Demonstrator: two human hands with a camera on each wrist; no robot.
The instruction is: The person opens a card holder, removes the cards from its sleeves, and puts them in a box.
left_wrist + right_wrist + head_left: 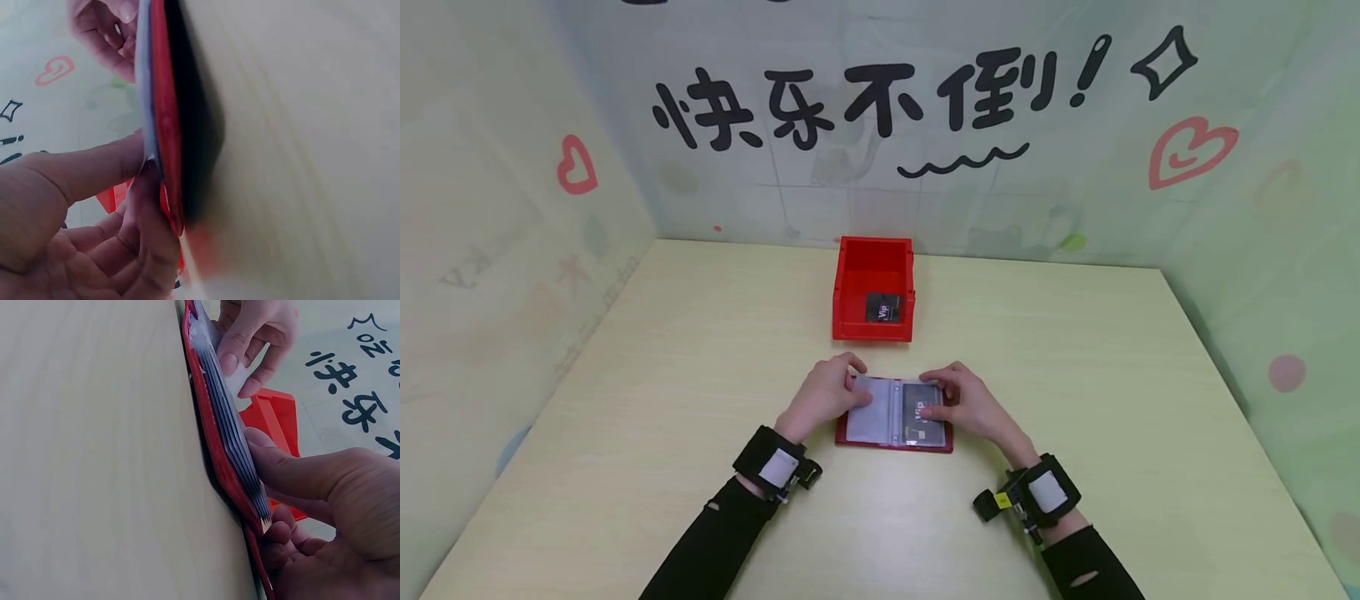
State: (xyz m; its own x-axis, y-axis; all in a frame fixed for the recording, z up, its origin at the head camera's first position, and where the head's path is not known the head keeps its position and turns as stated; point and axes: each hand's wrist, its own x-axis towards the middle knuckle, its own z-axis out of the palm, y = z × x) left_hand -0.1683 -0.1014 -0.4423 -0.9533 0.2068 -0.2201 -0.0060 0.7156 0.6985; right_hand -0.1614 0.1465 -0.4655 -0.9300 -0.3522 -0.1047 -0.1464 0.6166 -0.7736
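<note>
A red-covered card holder (895, 417) lies open on the table, its clear sleeves facing up. A dark card marked "Vip" (917, 427) shows in the right-hand sleeve; the left-hand sleeve (868, 423) looks pale, with no card visible. My left hand (826, 393) pinches the left sleeve near its top outer corner. In the left wrist view its thumb is above the sleeve and a finger below, beside the red cover (165, 119). On the other side, my right hand (970, 404) holds the right edge, thumb over the stacked sleeves (228, 419) and fingers curled at their far edge.
Behind the card holder stands a red bin (872, 331) with a dark "Vip" card (882, 308) inside, near its front. A printed backdrop (850, 192) rises at the table's back edge and along both sides. Each wrist wears a black camera strap (771, 462).
</note>
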